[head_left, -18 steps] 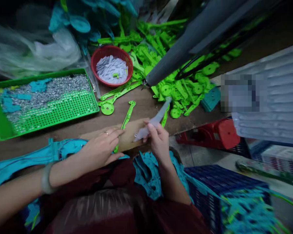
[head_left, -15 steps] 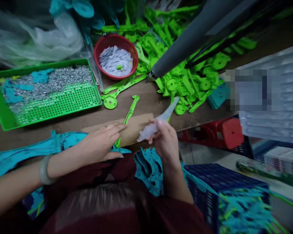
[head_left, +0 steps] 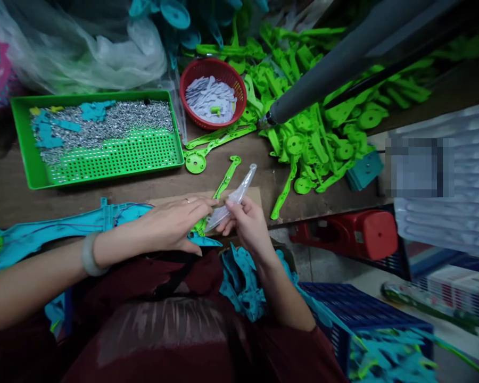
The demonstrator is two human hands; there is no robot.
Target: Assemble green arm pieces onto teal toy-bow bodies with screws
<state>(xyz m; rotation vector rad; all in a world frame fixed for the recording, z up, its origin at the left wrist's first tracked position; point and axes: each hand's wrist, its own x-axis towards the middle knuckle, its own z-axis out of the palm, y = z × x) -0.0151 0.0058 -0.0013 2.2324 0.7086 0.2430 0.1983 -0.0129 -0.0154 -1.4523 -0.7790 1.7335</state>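
Note:
My left hand [head_left: 171,226] lies with fingers stretched flat over a teal plastic part [head_left: 56,234] and the lower end of a long green plastic strip [head_left: 219,191] on a cardboard pad [head_left: 255,194] at the table's near edge. My right hand [head_left: 245,223] is closed on a pale translucent blade-shaped piece [head_left: 233,199], whose tip points up and right. The piece's lower end meets the green strip beside my left fingertips.
A green perforated tray [head_left: 104,159] with small metal parts stands at the left. A red bowl [head_left: 191,80] of white pieces sits behind it. A heap of green plastic parts [head_left: 315,127] fills the right back. A grey tube [head_left: 323,74] slants overhead. A blue crate [head_left: 363,314] stands at the lower right.
My right hand has brought the translucent piece left and down onto the green strip, close to my left fingertips. The view has shifted, so everything sits further right.

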